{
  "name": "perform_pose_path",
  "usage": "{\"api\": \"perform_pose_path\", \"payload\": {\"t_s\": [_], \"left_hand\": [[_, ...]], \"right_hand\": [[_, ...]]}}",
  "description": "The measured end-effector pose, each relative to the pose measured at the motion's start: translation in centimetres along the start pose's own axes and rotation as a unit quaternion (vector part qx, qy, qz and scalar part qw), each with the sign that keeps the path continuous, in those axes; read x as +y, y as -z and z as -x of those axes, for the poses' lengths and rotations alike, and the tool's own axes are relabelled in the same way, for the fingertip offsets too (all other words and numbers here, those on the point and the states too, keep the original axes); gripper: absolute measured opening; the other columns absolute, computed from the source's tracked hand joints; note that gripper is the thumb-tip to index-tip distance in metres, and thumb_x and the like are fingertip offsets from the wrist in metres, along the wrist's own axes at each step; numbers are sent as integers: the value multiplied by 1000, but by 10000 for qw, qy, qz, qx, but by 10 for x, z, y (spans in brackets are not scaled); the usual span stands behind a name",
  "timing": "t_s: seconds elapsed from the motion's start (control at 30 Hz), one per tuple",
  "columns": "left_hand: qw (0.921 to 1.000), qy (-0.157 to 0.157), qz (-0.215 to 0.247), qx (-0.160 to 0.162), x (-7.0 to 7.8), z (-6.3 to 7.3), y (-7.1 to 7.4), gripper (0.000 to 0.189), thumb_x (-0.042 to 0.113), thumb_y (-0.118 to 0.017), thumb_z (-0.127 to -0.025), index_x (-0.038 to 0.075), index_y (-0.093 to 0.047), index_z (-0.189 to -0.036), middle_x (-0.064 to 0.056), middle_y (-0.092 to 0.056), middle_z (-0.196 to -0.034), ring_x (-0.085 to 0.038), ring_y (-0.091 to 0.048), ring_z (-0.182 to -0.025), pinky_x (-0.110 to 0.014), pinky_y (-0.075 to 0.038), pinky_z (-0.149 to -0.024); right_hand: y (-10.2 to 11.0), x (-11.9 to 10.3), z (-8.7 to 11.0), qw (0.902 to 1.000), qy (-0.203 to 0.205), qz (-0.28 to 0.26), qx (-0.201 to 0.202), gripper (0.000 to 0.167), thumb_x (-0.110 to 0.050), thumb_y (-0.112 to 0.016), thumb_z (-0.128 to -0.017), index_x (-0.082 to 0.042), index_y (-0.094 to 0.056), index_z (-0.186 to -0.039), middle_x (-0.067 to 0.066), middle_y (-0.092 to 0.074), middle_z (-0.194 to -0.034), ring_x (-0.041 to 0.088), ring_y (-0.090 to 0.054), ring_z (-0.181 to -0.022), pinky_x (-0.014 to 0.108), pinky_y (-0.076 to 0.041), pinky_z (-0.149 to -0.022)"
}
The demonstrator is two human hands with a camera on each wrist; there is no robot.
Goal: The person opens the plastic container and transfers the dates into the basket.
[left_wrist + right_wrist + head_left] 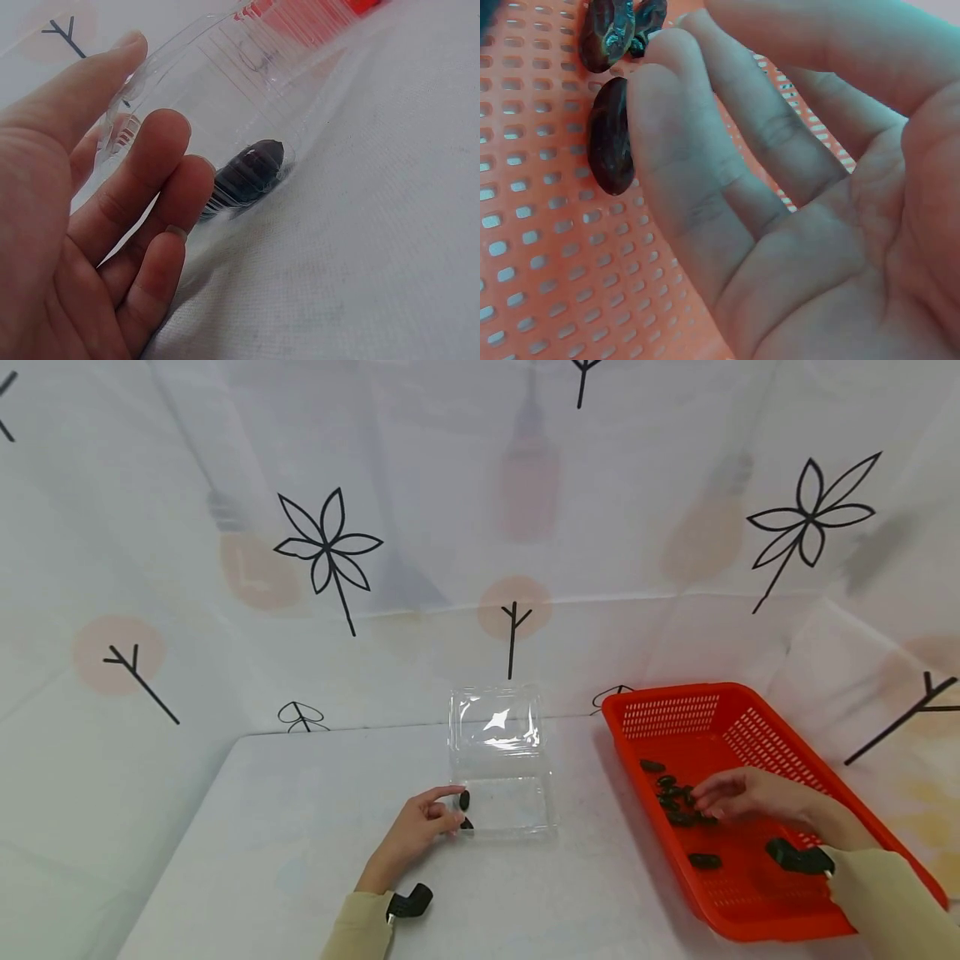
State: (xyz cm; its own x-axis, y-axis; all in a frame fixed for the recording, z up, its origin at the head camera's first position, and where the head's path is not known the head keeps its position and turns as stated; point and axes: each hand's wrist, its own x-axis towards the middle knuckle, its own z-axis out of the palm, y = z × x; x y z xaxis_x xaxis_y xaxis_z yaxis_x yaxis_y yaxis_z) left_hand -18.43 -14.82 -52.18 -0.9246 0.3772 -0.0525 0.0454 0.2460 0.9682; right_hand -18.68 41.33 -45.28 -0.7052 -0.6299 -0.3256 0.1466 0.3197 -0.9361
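My left hand (427, 820) rests at the left side of an opened clear plastic box (510, 832), its fingertips against the wall. Inside that wall lie two dark, glossy dates (464, 800); one date (251, 172) shows behind the plastic in the left wrist view, beyond my loosely bent fingers. My right hand (750, 795) reaches down into a red basket (738, 927), over a group of several dates (680, 818). In the right wrist view its fingers are loosely bent with the thumb apart, and a fingertip overlaps the edge of one date (609, 139).
The box's lid (495, 720) stands raised at the back, near the patterned cloth wall (420, 668). Another date (704, 861) lies apart in the basket's near part. White cloth covers the table (247, 860). Each wrist carries a black camera (410, 902).
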Motion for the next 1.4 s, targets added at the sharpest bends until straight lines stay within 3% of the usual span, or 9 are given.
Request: {"api": "perform_pose_path", "payload": {"t_s": [0.2, 0.57, 0.8, 0.97, 1.13, 1.4], "left_hand": [[9999, -99, 98, -82, 20, 8, 0, 48, 15, -73, -92, 2, -58, -135, -4, -63, -74, -23, -56, -74, -25, -39, -67], [9998, -167, 94, -15, 21, 9, -1, 47, 15, -73, -92, 4, -59, -136, 1, -62, -72, -19, -55, -72, -24, -40, -67], [9998, -106, 132, -54, 23, 9, -1, 47, 14, -73, -91, 4, -59, -135, 0, -62, -72, -19, -56, -73, -25, -40, -68], [9999, -127, 98, -48, 12, 5, -1, 48, 15, -73, -92, 5, -59, -136, -2, -61, -72, -19, -54, -72, -25, -39, -66], [10000, -81, 9, -38, -8, -3, 1, 48, 24, -75, -91, 15, -61, -136, -2, -63, -74, -15, -54, -70, -25, -39, -66], [10000, -57, -42, 6, -11, -3, 1, 48, 19, -74, -92, 12, -60, -137, -4, -64, -74, -16, -54, -71, -25, -38, -66]], "right_hand": [[0, -4, 2, 9996, -25, 33, 297, 37, -2, -54, -100, 15, -49, -132, 22, -65, -121, 25, -66, -107, 34, -54, -87], [-9, -27, -1, 9961, 250, 469, 704, 31, -6, -55, -101, 0, -61, -131, 12, -67, -123, 23, -65, -110, 37, -53, -89], [-25, -54, -15, 9910, 294, 823, 1015, 38, -12, -60, -100, 8, -57, -132, 17, -67, -122, 27, -65, -109, 40, -53, -89], [-33, -69, -28, 9872, 388, 1006, 1175, 42, -13, -63, -98, 9, -55, -132, 24, -64, -122, 22, -66, -106, 38, -54, -86], [-40, -84, -43, 9843, 576, 1126, 1228, 41, -14, -65, -97, 7, -58, -131, 25, -65, -120, 33, -65, -107, 38, -54, -87], [-57, -103, -71, 9858, 601, 1086, 1135, 36, -14, -68, -95, 2, -63, -127, 24, -65, -118, 37, -63, -106, 42, -54, -88]]}}
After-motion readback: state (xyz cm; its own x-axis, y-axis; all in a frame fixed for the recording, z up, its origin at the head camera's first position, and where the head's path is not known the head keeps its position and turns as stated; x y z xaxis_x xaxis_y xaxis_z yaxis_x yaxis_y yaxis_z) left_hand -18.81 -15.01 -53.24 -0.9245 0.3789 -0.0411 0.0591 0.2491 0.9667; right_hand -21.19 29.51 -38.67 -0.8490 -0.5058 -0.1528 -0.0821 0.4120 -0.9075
